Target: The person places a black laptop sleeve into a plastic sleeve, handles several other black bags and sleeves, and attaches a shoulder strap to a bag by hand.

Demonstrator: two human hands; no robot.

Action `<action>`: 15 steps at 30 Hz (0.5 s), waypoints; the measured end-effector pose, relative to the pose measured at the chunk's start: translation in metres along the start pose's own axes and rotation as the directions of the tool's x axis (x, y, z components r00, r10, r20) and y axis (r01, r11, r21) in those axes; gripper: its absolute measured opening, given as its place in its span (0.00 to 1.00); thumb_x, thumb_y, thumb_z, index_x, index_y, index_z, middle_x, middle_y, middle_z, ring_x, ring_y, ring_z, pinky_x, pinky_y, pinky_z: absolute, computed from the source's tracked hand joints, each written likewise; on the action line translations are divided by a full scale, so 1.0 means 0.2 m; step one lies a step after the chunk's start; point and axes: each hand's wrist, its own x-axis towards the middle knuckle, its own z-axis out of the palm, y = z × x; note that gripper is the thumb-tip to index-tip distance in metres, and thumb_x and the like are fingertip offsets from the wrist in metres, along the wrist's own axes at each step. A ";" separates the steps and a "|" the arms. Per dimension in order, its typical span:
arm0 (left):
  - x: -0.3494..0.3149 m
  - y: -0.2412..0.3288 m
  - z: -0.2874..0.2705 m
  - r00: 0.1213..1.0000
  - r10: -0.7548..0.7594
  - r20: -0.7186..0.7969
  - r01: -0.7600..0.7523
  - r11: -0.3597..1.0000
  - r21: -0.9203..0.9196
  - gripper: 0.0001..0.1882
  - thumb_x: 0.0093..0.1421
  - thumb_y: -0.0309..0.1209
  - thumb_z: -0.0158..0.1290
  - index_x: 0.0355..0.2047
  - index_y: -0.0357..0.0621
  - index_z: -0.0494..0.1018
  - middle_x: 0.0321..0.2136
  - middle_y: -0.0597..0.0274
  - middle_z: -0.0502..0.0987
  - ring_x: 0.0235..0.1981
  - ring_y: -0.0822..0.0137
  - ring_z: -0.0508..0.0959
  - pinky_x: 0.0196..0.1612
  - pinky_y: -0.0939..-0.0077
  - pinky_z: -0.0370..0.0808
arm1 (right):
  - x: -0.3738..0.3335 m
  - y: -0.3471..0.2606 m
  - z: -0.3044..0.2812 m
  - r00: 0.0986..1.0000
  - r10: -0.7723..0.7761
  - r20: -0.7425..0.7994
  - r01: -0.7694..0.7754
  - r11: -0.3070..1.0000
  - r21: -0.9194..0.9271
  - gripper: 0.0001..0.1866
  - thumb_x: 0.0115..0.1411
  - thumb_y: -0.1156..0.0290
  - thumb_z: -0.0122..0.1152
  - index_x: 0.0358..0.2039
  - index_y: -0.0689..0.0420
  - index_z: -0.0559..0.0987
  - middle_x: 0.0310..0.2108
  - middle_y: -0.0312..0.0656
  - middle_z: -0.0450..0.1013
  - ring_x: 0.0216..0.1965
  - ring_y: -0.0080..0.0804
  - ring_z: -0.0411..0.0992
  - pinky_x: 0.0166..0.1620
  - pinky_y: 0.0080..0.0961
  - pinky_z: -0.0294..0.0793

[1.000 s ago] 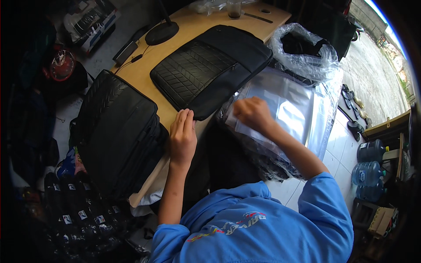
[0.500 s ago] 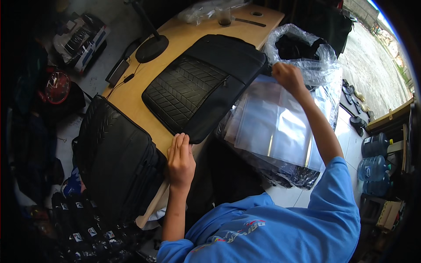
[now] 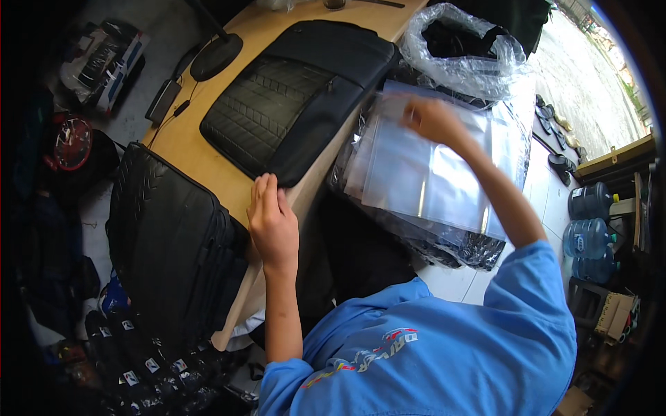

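the left hand (image 3: 272, 225) sits left of the frame's centre, the back of it facing the camera, its fingers mostly close together and pointing toward the top. the left wrist is nearly straight, and the left forearm (image 3: 282, 312) stands almost upright in the lower half. the right hand (image 3: 436, 120), blurred, is raised right of centre in the upper half, fingers bent and aimed left. the right forearm (image 3: 501, 187) slants up and leftward from the right side.
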 end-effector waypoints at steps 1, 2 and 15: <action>0.01 0.01 0.01 1.000 0.000 0.005 0.000 1.000 -0.010 0.13 0.54 0.18 0.50 0.41 0.31 0.71 0.43 0.46 0.75 0.46 0.48 0.74 0.48 0.65 0.72 | -0.13 0.01 0.12 0.992 -0.089 0.091 0.085 0.995 0.049 0.20 0.52 0.53 0.61 0.37 0.55 0.76 0.31 0.46 0.75 0.32 0.44 0.74 0.37 0.35 0.74; 0.00 0.02 0.01 1.000 0.003 -0.021 -0.003 1.000 -0.010 0.13 0.54 0.18 0.50 0.42 0.31 0.71 0.44 0.46 0.74 0.46 0.49 0.74 0.48 0.64 0.72 | -0.26 -0.06 0.20 0.992 -0.058 0.113 0.048 0.995 0.085 0.22 0.51 0.52 0.62 0.39 0.55 0.75 0.36 0.46 0.74 0.37 0.43 0.73 0.40 0.35 0.73; -0.27 0.30 0.47 0.950 -0.066 0.305 0.227 0.818 -0.529 0.11 0.55 0.26 0.55 0.37 0.34 0.74 0.34 0.50 0.77 0.30 0.61 0.79 0.29 0.75 0.75 | -0.61 -0.13 0.44 0.944 -0.046 -0.327 0.117 0.973 0.201 0.09 0.55 0.66 0.59 0.35 0.55 0.80 0.38 0.44 0.75 0.44 0.38 0.72 0.47 0.34 0.66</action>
